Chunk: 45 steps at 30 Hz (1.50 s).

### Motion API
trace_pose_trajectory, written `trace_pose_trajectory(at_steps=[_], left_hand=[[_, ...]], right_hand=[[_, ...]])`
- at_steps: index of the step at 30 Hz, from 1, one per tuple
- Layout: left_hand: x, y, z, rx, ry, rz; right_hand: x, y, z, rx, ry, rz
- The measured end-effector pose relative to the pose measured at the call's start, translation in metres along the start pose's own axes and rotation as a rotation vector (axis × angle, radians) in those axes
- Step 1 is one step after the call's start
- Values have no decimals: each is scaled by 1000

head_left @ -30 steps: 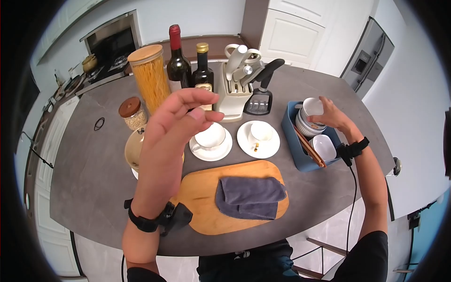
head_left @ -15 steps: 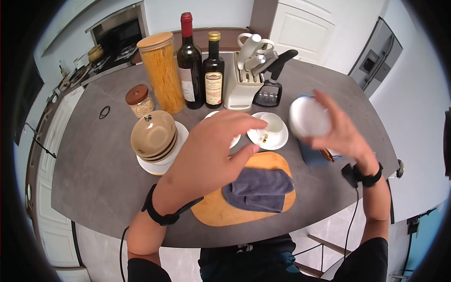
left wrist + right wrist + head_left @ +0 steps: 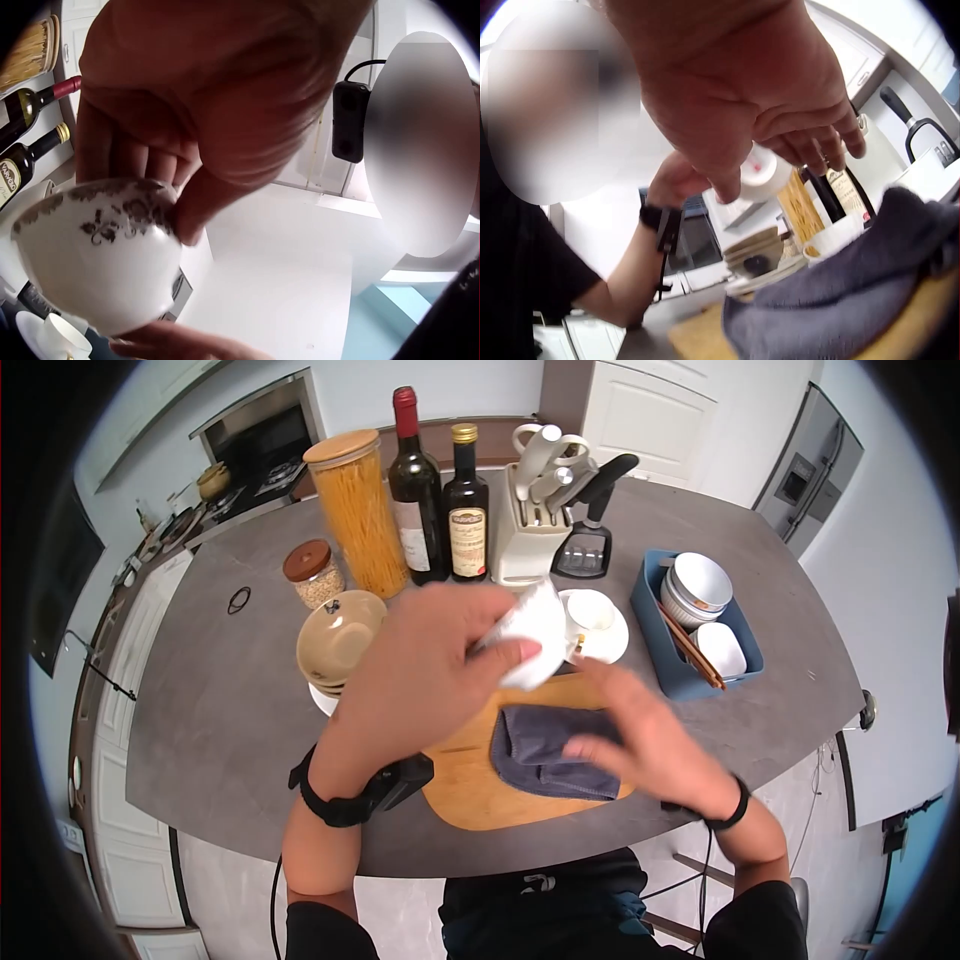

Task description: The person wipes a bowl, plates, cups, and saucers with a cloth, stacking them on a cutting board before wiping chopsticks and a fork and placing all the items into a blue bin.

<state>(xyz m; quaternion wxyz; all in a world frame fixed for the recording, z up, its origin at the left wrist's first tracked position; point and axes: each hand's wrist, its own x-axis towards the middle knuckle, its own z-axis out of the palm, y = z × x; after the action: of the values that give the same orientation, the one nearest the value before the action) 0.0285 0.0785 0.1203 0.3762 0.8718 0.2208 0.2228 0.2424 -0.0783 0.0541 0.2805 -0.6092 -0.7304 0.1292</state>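
Note:
My left hand (image 3: 425,660) pinches a small white bowl (image 3: 535,638) by its rim, thumb on one side and fingers on the other. The bowl is tilted above the cutting board, with a grey floral band below its rim in the left wrist view. My right hand (image 3: 655,750) is over the folded grey towel (image 3: 560,750), its fingers loosely spread and holding nothing. Under the towel lies the wooden cutting board (image 3: 465,800). Behind the bowl, a white cup (image 3: 590,610) stands on a saucer (image 3: 612,645). Another white cup (image 3: 832,238) shows in the right wrist view.
A blue basket (image 3: 690,682) with stacked bowls (image 3: 702,582) and chopsticks (image 3: 690,645) stands at right. Beige bowls (image 3: 335,640) are stacked at left. Behind are a pasta jar (image 3: 360,510), an oats jar (image 3: 315,575), two bottles (image 3: 468,510) and a knife block (image 3: 525,545).
A white bowl, earlier at my right hand over the basket, is now in my left hand above the board. The right hand has come left over the towel. The view has shifted slightly.

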Motion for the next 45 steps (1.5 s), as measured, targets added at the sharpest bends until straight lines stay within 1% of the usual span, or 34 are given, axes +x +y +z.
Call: trace_pose_trajectory(at_steps=[1, 2, 3, 5, 6, 9, 13, 17, 19, 20, 21, 22, 24, 25, 26, 27, 28, 30, 31, 33, 34, 35, 36, 37, 38, 39, 40, 41, 43, 44, 45], left_hand=[[2, -2, -2, -121, 53, -55], [4, -5, -4, -244, 112, -103], [6, -7, -4, -243, 108, -113], [10, -11, -4, -493, 131, -8], [11, -13, -4, -526, 127, 4], [11, -11, -1, -575, 139, 12], [11, -11, -1, -577, 131, 17], [11, -14, 0, -660, 82, 4], [13, -17, 2, -688, 66, 9], [14, -19, 6, -727, 74, 8], [14, -19, 8, -765, 80, 7], [15, -19, 9, -763, 83, 18], [16, -16, 13, -855, 9, -34], [15, -13, 16, -860, -4, -30], [13, -7, 17, -822, -23, -83], [12, -3, 18, -781, -40, -130], [14, -6, 23, -779, -51, -117], [17, -17, 35, -773, -109, -80], [16, -16, 38, -767, -112, -68], [14, -13, 46, -772, -135, -92], [15, -15, 51, -755, -152, -107], [16, -18, 55, -748, -152, -106], [16, -20, 58, -756, -196, -102], [17, -20, 62, -766, -240, -99], [16, -15, 68, -802, -166, 7], [11, -20, 68, -800, -166, 5], [5, -27, 65, -470, -69, 215], [6, -29, 66, -372, -38, 256], [7, -28, 66, -173, 35, 329], [9, -21, 63, -403, -135, 176], [11, -15, 62, -630, -304, 18]], right_hand=[[-3, -2, 11, -264, -59, -170], [-9, -8, 21, -313, -89, -176], [-17, -15, 30, -363, -119, -180], [-32, -15, 52, -393, -150, -158], [-37, -15, 61, -430, -179, -140], [-45, -18, 73, -485, -170, -130], [-49, -23, 61, -459, -159, -64], [-57, -22, 46, -439, -185, -83], [-67, -21, 43, -522, -261, -160], [-70, -19, 42, -397, -190, -127], [-70, -15, 38, -406, -185, -132], [-71, -9, 32, -140, -99, 7], [-74, 12, 24, 377, 87, 277], [-75, 22, 13, 717, 109, 515], [-72, 34, 7, 979, 226, 580], [-68, 44, 2, 1239, 349, 629], [-63, 42, -3, 1235, 366, 624], [-46, 29, -5, 1507, 704, 528], [-39, 23, -5, 1505, 710, 515], [-25, 11, -2, 1473, 877, 357], [-20, 6, 4, 1370, 890, 293], [-19, -2, 13, 1375, 891, 287], [-21, -14, 23, 1040, 778, 302], [-15, -24, 24, 627, 644, 204], [-9, -33, 25, 221, 582, 84], [0, -39, 22, -261, 480, -140], [2, -41, 26, -254, 419, -92], [5, -36, 26, -248, 416, -91], [18, -22, 19, -105, 540, -126], [21, -20, 13, -13, 579, -100], [25, -15, 10, -13, 579, -100]])
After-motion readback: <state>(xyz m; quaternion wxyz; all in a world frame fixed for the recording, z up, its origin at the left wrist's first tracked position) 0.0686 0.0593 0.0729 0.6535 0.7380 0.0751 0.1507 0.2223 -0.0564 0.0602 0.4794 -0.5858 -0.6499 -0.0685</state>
